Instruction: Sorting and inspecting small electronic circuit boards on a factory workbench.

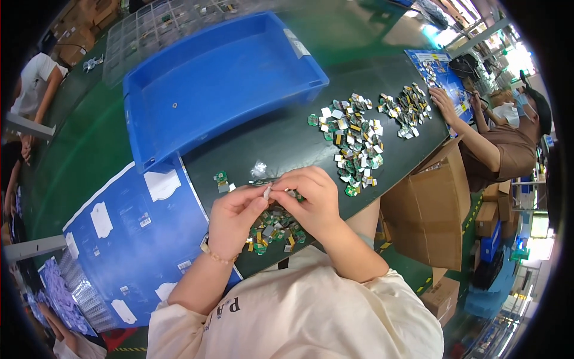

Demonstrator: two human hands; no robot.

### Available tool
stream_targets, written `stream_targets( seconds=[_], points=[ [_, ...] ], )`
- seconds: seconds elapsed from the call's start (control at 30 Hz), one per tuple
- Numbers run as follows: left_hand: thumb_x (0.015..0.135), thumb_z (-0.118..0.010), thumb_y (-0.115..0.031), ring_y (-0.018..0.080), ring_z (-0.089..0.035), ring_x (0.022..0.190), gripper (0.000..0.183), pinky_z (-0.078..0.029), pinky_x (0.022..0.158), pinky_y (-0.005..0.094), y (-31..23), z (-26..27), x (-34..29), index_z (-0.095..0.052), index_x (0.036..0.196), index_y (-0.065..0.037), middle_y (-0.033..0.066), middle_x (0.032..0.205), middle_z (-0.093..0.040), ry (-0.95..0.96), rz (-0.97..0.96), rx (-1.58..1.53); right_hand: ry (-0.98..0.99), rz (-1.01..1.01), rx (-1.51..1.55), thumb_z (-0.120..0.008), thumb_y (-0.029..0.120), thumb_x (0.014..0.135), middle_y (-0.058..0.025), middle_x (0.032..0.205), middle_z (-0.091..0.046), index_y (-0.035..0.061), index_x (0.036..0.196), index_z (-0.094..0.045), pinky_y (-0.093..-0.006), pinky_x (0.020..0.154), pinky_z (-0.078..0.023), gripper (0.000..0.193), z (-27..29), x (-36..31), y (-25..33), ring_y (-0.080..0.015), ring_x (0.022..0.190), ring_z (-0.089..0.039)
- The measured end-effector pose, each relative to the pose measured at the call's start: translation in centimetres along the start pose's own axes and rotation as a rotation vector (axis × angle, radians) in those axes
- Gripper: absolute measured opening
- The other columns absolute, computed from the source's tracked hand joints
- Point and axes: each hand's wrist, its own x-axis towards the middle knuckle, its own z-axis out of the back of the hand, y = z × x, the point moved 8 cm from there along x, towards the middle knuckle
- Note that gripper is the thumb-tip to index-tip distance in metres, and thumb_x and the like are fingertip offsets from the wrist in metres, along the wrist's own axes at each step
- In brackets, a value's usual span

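My left hand (234,210) and my right hand (312,202) meet over the near part of the dark table. Thumbs and fingertips pinch a small whitish piece (267,192) between them; its exact kind is too small to tell. Beneath the hands lies a pile of small green circuit boards (276,229) with silver and yellow parts, half covered by my fingers. Just beyond them sits a crumpled bit of clear plastic (259,169). A few loose boards (222,180) rest to the left of my left hand.
A large blue bin (209,90) stands at the back left, a tiny piece on its floor. Two more board heaps (356,140) (408,109) lie to the right. A blue printed sheet (137,239) covers the left side. A cardboard box (427,209) and another person (502,143) are at right.
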Motion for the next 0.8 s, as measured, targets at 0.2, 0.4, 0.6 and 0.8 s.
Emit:
stream_targets(
  seconds=[0.2,0.4,0.6,0.8],
  points=[
    [0.090,-0.059,0.002,0.0119,-0.061,0.093,0.023,-0.048,0.083,0.0229,-0.1,-0.3,0.1,-0.066,0.112,0.002,0.0065,0.099,-0.063,0.041,-0.042,0.067,-0.005,-0.008,-0.024,-0.079,0.009,0.066,-0.0017,0.082,-0.068,0.0118,0.079,-0.069,-0.0314,0.068,-0.045,0.017,0.3,-0.1,-0.3,-0.0196,0.076,-0.063],
    [0.087,-0.063,0.000,0.0148,-0.061,0.085,0.019,-0.047,0.076,0.0244,-1.4,-0.3,0.0,-0.068,0.106,0.003,0.0085,0.096,-0.064,-0.009,-0.182,0.302,0.023,-0.020,-0.001,-0.078,0.009,0.069,-0.0023,0.082,-0.066,0.0116,0.080,-0.065,-0.0324,0.068,-0.045,0.017,0.1,-0.3,-0.7,-0.0217,0.076,-0.061],
    [0.082,-0.069,-0.005,0.0228,-0.063,0.081,0.017,-0.049,0.073,0.0299,-3.8,-1.5,-0.9,-0.068,0.098,0.001,0.0118,0.093,-0.065,-0.053,-0.397,0.750,0.048,0.014,0.022,-0.072,0.006,0.073,-0.0044,0.083,-0.063,0.0102,0.082,-0.058,-0.0344,0.066,-0.045,0.017,-0.1,-0.4,-0.7,-0.0250,0.075,-0.058],
    [0.085,-0.066,-0.001,0.0161,-0.063,0.082,0.018,-0.050,0.075,0.0251,-1.6,-0.2,-0.5,-0.065,0.102,0.003,0.0096,0.096,-0.067,-0.059,-0.278,0.431,0.078,0.058,0.019,-0.072,0.008,0.072,-0.0031,0.085,-0.062,0.0107,0.083,-0.059,-0.0346,0.066,-0.046,0.017,-0.6,-0.7,-0.3,-0.0242,0.074,-0.058]
  ],
)
